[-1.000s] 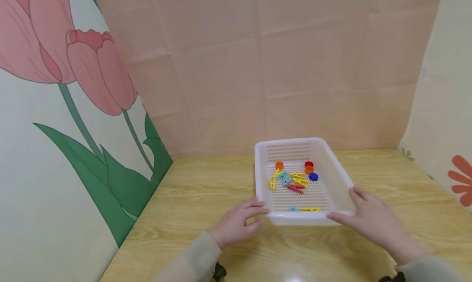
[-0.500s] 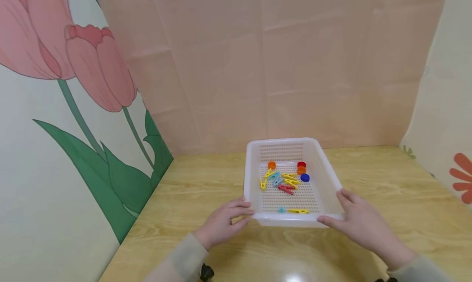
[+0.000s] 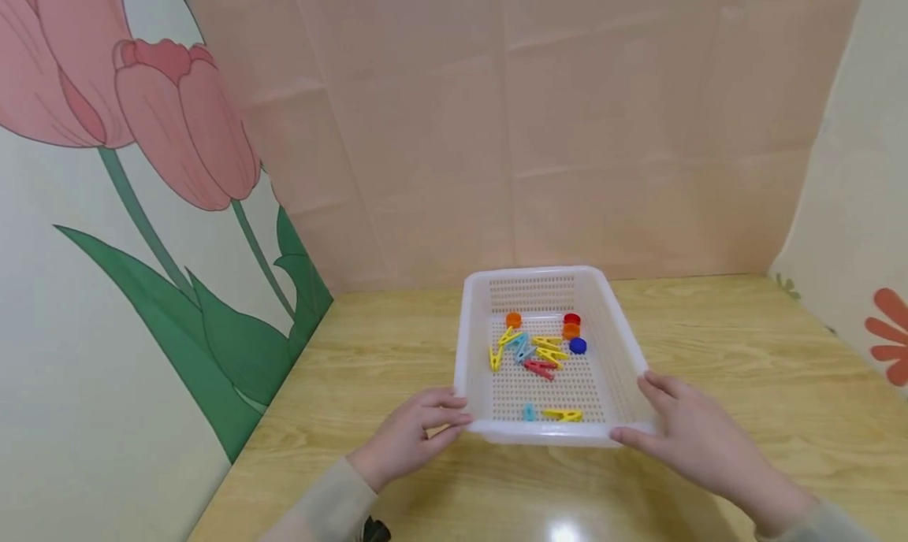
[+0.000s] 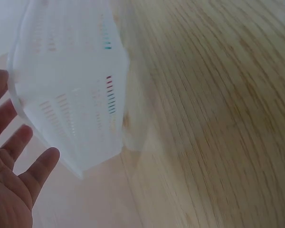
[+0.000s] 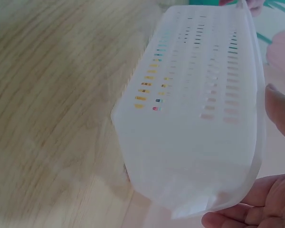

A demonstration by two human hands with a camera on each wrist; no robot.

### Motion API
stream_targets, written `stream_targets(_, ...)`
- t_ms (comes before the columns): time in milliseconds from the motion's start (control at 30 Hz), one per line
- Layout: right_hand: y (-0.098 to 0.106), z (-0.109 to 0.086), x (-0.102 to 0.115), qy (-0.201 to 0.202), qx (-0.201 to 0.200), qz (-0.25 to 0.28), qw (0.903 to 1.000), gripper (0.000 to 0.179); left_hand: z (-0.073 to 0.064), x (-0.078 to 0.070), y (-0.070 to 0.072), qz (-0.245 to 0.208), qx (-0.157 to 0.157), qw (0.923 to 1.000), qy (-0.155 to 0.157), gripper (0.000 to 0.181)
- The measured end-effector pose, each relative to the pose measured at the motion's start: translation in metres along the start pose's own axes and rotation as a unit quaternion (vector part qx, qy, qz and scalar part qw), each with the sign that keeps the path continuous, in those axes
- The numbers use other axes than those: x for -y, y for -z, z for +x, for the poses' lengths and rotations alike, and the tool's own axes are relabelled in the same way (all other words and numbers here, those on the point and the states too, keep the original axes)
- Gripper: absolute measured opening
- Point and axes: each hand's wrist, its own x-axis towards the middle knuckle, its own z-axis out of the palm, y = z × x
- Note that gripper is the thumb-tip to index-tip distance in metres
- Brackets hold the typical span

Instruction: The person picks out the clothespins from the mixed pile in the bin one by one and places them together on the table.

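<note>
A white perforated plastic basket (image 3: 612,353) stands low over the tabletop, between both hands. Inside it, yellow clothespins (image 3: 550,355), light blue clothespins (image 3: 523,351) and a red clothespin (image 3: 541,369) lie loosely together. Near its front wall lies another yellow clothespin (image 3: 563,415) beside a small light blue piece (image 3: 529,412). My left hand (image 3: 414,436) touches the near left corner of the rim, its fingers fairly straight and spread in the left wrist view. My right hand (image 3: 702,439) grips the near right corner, thumb on the front rim, other fingers around the outside.
Orange caps (image 3: 514,320), a red cap (image 3: 571,319) and a blue cap (image 3: 578,345) lie toward the basket's back. The wood-grain table (image 3: 383,345) ends at a pinkish covered wall (image 3: 426,132). A tulip-painted wall (image 3: 71,329) borders the left.
The basket has shifted left and slightly toward me, with both hands moving along with it. My left thumb has come closer to the corner. The clothespins and caps keep their arrangement.
</note>
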Motion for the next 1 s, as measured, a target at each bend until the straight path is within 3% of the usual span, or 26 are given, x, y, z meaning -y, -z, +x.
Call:
stream_targets(267,0.001,-0.001,-0.001,0.019,-0.02,-0.011,0.9996,0.095,-0.001,0.003,0.002,0.003,0.009,1.0,0.001,0.022)
stream_targets(500,0.003,0.003,-0.009,0.032,0.0,-0.007,0.9995,0.092,-0.001,0.004,0.001,0.006,0.016,0.9998,0.008,0.023)
stream_targets(767,0.004,0.009,-0.039,0.133,-0.036,-0.009,0.9904,0.074,-0.004,0.003,0.001,0.001,0.013,0.9999,0.011,0.023)
stream_targets(1000,-0.004,0.015,-0.066,0.223,-0.047,-0.027,0.9733,0.081,-0.003,0.004,0.0,-0.006,0.004,1.0,-0.007,0.023)
